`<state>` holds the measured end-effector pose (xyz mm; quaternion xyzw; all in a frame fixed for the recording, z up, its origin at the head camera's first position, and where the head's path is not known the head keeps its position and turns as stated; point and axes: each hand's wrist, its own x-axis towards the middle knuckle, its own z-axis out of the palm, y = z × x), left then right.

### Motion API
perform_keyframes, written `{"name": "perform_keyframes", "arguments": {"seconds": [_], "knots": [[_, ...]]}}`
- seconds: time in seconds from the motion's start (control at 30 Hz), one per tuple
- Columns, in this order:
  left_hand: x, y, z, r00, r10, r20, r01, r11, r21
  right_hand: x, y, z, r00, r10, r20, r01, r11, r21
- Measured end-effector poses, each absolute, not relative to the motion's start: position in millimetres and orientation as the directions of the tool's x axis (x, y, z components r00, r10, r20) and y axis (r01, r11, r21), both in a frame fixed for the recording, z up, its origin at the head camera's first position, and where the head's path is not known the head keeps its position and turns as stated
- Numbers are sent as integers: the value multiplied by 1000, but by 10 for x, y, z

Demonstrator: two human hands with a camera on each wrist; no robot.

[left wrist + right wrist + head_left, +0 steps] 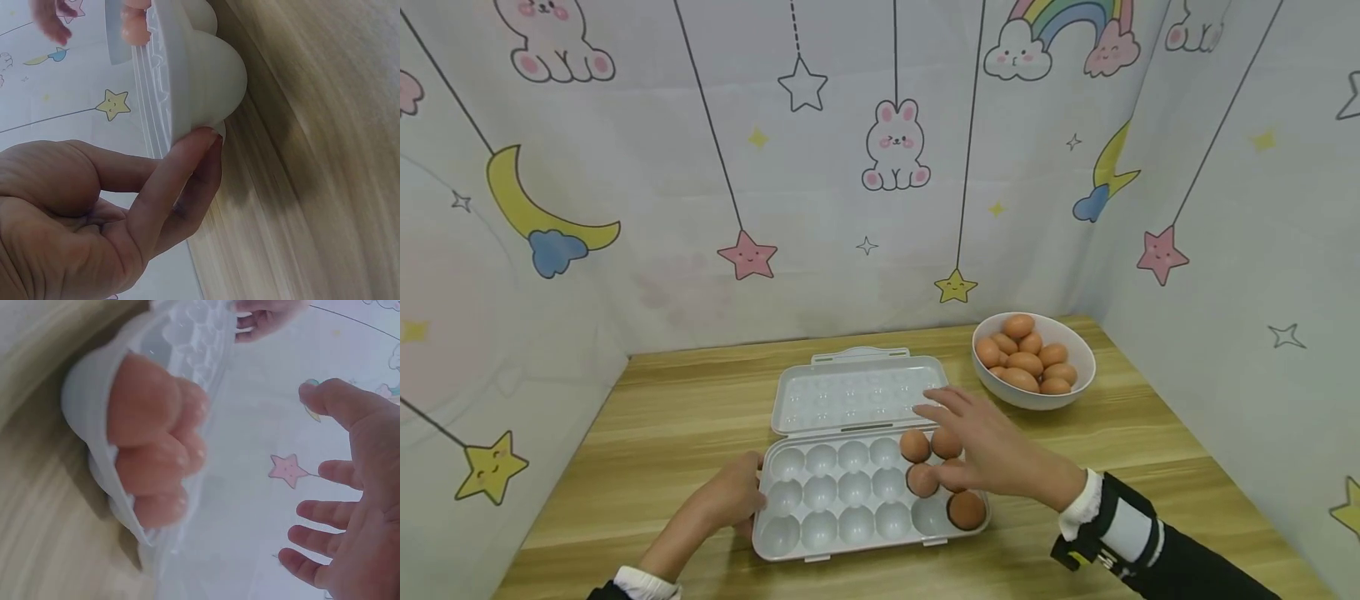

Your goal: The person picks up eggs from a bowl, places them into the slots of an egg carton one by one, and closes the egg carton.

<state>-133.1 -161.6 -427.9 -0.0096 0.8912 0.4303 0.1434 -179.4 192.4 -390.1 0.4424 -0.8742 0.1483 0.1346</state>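
A white plastic egg carton (831, 557) lies unfolded on the table, its lid (857, 392) tipped back behind it. Several brown eggs (966, 510) fill cups at its right end; the cups to the left hold none. My left hand (733, 496) pinches the carton's left edge between thumb and fingers, seen close up in the left wrist view (125, 206). Over the eggs hovers my right hand (988, 442), fingers spread and holding nothing. In the right wrist view the palm (369, 531) is apart from the eggs (144, 400).
A white bowl (1037, 402) heaped with brown eggs (1024, 363) stands at the table's back right, behind my right hand. Wood-grain tabletop (685, 417) surrounds the carton. Printed cloth (820, 183) walls in the back and both sides.
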Motion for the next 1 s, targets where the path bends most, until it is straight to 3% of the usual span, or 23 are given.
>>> {"name": "perform_keyframes", "arguments": {"seconds": [0.67, 1.0], "knots": [[-1403, -1673, -4258, -953, 108, -283, -150, 645, 750, -1978, 2348, -3127, -682, -640, 355, -674, 738, 36], [-1431, -1715, -4272, -953, 119, -279, -144, 631, 763, -2065, 2434, -2983, -760, -575, 302, -605, 796, -6]]}}
